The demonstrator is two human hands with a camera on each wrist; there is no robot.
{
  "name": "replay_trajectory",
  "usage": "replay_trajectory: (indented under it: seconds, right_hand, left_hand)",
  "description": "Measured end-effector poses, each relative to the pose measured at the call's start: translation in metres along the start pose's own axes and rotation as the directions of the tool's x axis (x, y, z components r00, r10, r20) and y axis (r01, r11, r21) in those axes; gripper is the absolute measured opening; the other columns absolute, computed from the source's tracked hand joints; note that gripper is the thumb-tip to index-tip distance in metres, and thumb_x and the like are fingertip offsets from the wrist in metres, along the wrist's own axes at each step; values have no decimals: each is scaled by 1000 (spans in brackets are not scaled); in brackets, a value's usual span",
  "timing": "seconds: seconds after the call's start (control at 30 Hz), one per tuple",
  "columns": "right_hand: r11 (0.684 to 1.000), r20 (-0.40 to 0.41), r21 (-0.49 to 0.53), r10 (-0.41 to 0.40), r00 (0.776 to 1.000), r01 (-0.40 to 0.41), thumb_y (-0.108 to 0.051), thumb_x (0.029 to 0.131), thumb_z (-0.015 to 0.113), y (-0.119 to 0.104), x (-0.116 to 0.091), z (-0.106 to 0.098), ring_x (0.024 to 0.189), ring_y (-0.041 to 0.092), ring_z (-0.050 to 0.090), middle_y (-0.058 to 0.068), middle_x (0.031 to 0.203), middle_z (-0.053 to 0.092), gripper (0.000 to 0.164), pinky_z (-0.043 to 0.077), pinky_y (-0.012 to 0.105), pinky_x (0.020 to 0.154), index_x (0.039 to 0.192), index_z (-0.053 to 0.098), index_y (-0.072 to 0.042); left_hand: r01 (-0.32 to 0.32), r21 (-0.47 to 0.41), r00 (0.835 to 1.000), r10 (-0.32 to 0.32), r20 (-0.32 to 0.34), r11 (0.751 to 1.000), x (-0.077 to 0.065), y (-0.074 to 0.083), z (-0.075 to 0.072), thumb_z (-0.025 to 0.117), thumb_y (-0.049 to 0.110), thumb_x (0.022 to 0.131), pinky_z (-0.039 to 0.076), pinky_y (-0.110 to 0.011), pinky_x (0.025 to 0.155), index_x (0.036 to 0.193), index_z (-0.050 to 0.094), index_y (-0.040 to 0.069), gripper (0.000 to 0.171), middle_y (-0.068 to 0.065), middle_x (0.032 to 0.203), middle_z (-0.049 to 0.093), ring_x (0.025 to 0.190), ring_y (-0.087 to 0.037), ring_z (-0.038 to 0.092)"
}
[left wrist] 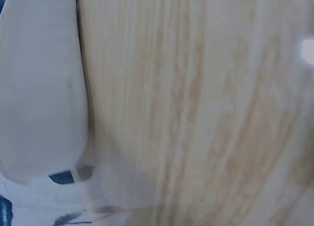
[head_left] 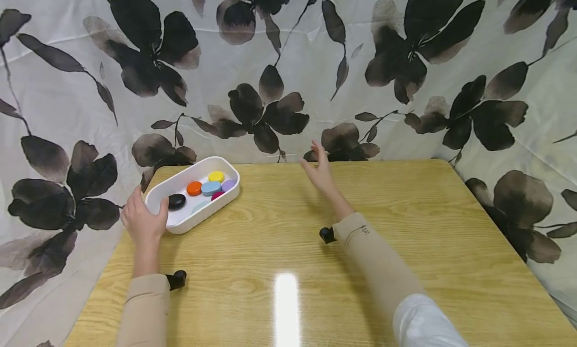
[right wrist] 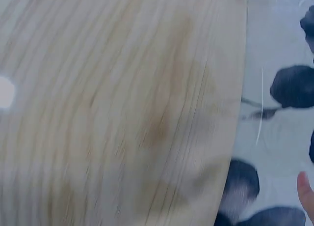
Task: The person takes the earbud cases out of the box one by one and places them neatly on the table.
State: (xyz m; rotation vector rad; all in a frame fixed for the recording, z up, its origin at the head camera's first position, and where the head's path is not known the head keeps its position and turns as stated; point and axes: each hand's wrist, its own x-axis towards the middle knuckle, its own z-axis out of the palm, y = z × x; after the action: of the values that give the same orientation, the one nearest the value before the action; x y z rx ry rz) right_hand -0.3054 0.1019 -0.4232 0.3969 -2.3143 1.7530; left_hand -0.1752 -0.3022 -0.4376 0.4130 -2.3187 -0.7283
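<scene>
A white oblong tray stands at the table's back left in the head view. Inside lie a black disc, an orange disc, a yellow disc, a light blue disc, a purple disc, a magenta one and a pale one partly hidden by the front wall. My left hand is at the tray's left end, fingers spread, thumb beside the black disc; whether it touches the tray is unclear. Farther right, my right hand is raised above the table's back edge, holding nothing.
The wooden table has a bright light reflection near its front middle. Behind it and at its sides hangs a white cloth with dark flowers. Black wrist mounts stick out from both sleeves.
</scene>
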Motion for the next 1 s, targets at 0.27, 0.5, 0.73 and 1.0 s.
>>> replay_trajectory:
  seconds: [0.27,0.5,0.73,1.0]
  right_hand:
    - [951,100,207,214,972,-230,-21,94,51,-9,13,54,124,34,38,17,140,30,60,39,46,97,145,18,-16]
    - [860,275,315,321,906,-401,-22,97,45,-15,9,92,127,34,33,19,140,29,59,34,52,100,145,11,-14]
    - [774,394,373,366,843,-511,-25,98,39,-26,3,125,130,39,28,19,146,22,59,28,52,104,146,7,-15]
    - [615,482,454,439,758,-645,-27,100,35,-29,0,151,133,36,23,19,148,18,53,24,49,107,147,11,-18]
  left_hand:
    - [234,-165,972,-232,30,958,1,-17,-11,60,28,85,30,-51,100,140,27,5,68,-20,131,40,117,-37,39]
    - [489,-277,872,-455,180,827,5,-17,-16,55,37,88,46,-17,70,144,19,11,72,-16,129,41,85,-10,53]
    - [593,-370,805,-525,276,715,9,-21,-19,61,33,85,47,-10,50,144,18,12,76,0,99,46,51,6,51]
    - [659,-401,752,-550,363,636,10,-16,-19,60,29,86,49,-12,52,144,17,9,74,3,90,49,50,4,54]
